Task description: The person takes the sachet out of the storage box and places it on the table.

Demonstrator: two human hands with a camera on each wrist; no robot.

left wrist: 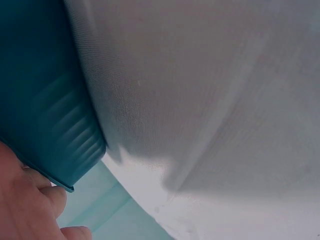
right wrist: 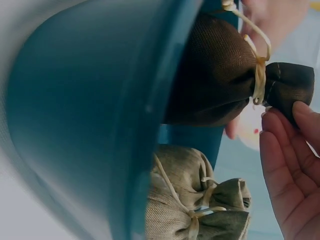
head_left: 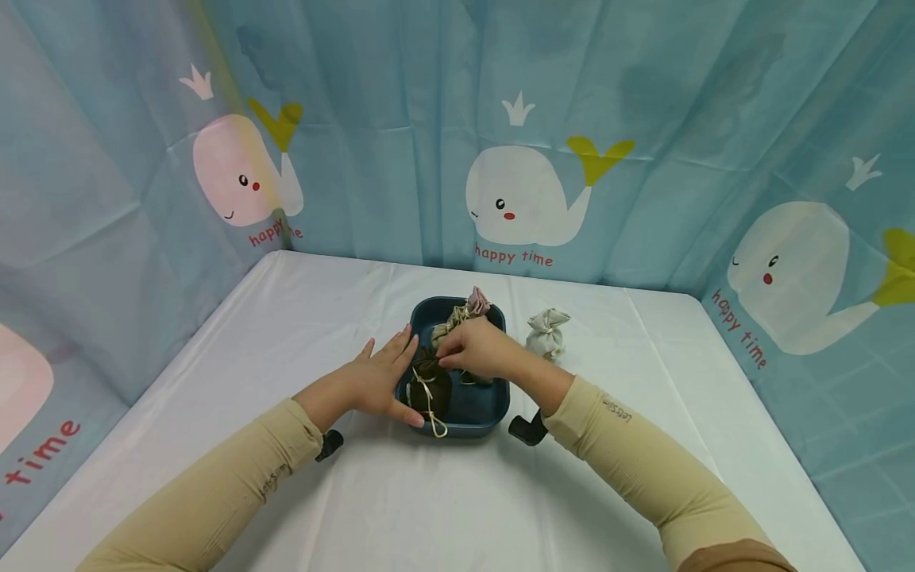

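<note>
A dark brown drawstring pouch (head_left: 431,400) with a cream cord sits in the blue basin (head_left: 468,430), at its near left. My right hand (head_left: 477,348) pinches the gathered top of this pouch between thumb and fingers, as the right wrist view shows. My left hand (head_left: 375,383) rests with spread fingers on the basin's left rim. In the left wrist view, its fingers curve near the basin wall (left wrist: 45,85). Tan pouches (right wrist: 185,170) tied with cord lie beside the brown one in the right wrist view. A pinkish pouch top (head_left: 477,301) pokes up at the basin's back rim.
A pale grey-white tied pouch (head_left: 547,334) stands on the white tablecloth (head_left: 429,508), to the right of the basin. Blue curtains (head_left: 386,183) printed with whales enclose the table at the back and sides.
</note>
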